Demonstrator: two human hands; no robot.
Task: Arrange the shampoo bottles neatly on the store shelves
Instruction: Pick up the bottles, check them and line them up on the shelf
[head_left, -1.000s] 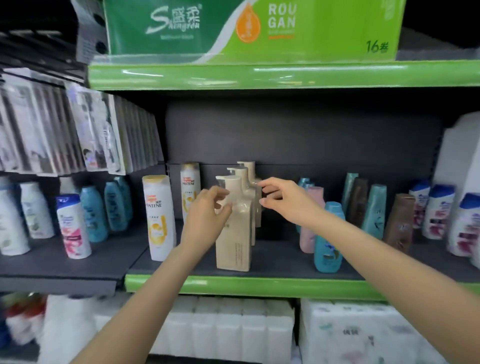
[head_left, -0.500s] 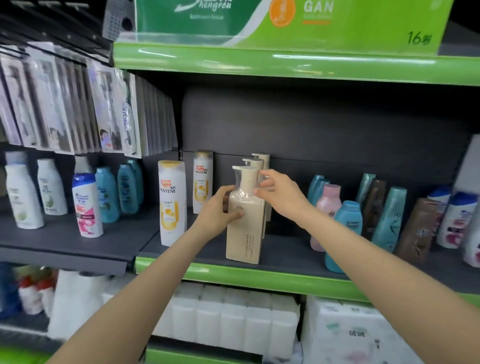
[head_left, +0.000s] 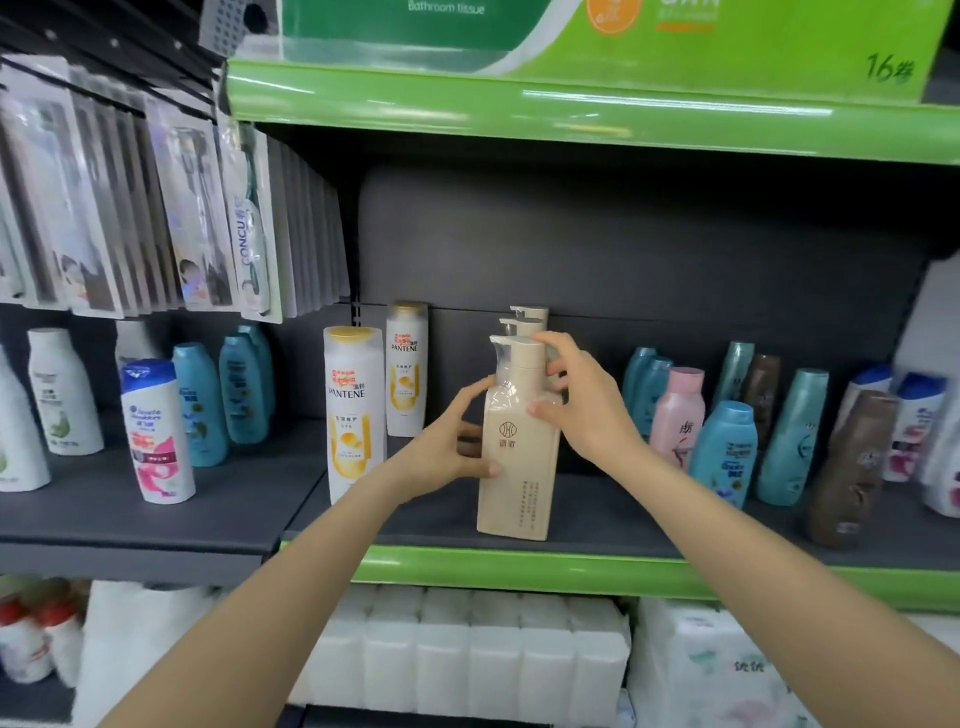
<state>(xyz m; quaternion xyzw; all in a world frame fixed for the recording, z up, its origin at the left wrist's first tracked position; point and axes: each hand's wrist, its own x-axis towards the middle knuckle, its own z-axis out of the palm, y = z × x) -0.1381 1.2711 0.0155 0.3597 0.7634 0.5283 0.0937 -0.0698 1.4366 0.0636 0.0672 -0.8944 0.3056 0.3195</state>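
1 head view, close, facing shelf (head_left: 519, 571) straight on.

Shop: stocked shelves (head_left: 519, 569) (shampoo bottles (head_left: 353, 410), tissue packs (head_left: 467, 654)).

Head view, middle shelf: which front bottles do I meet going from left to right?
Red-and-white bottle → Pantene bottle → beige pump bottle between both hands → pink bottle → blue bottle → brown bottle.

Both forearms and hands (head_left: 587, 410) bare, no sleeves showing.
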